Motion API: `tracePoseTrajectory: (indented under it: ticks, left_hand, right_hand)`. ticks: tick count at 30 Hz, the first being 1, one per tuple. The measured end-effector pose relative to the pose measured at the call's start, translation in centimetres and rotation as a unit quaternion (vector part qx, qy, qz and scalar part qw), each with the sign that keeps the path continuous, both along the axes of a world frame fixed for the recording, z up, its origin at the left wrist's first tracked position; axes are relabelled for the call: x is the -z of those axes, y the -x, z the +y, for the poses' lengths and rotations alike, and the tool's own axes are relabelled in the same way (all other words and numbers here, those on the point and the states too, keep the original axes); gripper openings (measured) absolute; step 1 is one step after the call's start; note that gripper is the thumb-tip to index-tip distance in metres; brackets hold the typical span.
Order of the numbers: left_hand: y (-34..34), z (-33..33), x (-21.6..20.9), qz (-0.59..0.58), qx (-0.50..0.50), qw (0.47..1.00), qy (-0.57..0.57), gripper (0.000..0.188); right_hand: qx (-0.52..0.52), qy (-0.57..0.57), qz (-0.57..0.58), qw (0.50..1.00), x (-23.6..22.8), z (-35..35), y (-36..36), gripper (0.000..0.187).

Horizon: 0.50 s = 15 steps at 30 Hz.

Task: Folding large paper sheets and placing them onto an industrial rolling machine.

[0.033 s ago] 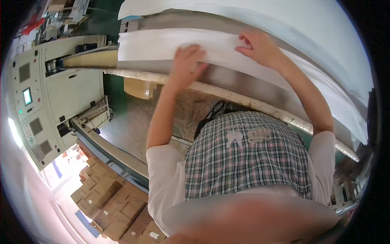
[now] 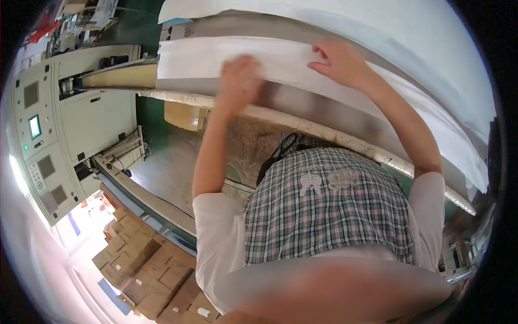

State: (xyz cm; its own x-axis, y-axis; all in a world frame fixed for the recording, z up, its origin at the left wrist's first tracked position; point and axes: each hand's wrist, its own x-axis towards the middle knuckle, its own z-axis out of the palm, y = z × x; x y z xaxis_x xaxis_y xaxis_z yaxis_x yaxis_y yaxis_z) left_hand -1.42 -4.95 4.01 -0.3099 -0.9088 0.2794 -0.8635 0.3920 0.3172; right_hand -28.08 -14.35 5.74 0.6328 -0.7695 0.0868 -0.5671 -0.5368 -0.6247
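Note:
A long white strip of thin, sheet-like material (image 2: 199, 58) lies across the grey work surface (image 2: 186, 83) in front of me. Over the strip's near edge is my left hand (image 2: 240, 81), its fingers smeared by motion. Farther right, my right hand (image 2: 339, 62) hovers at or just above the strip, thumb and curled index finger apart with nothing between them. Whether either hand touches the material is hard to tell. Beyond a grey gap lies a wider pale white sheet (image 2: 421, 40).
A pale bar (image 2: 302, 125) runs along the surface's near edge, close to my checked apron (image 2: 324, 216). To the left stands a cream machine cabinet (image 2: 97, 127) with a small lit screen. Underneath is a cardboard box (image 2: 184, 116); several cartons (image 2: 156, 281) are stacked lower left.
My left hand has shifted slightly left and toward me along the strip. The right hand has moved a touch to the left, its shape nearly the same.

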Motion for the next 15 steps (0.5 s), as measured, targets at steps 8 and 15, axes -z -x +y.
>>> tracePoseTrajectory:
  ticks: [8, 15]
  left_hand:
    - [-26.0, -0.2, 3.1, 0.136, -0.429, 0.892, -0.045, 0.059]
    - [-27.7, -1.7, -1.2, 0.359, -0.301, 0.878, -0.101, 0.055]
  right_hand:
    - [-0.045, -0.023, 0.109, 0.993, -0.6, 0.7, -9.8, 0.018]
    - [-0.014, 0.175, -0.085, 0.981, -2.6, 4.3, -9.4, 0.017]
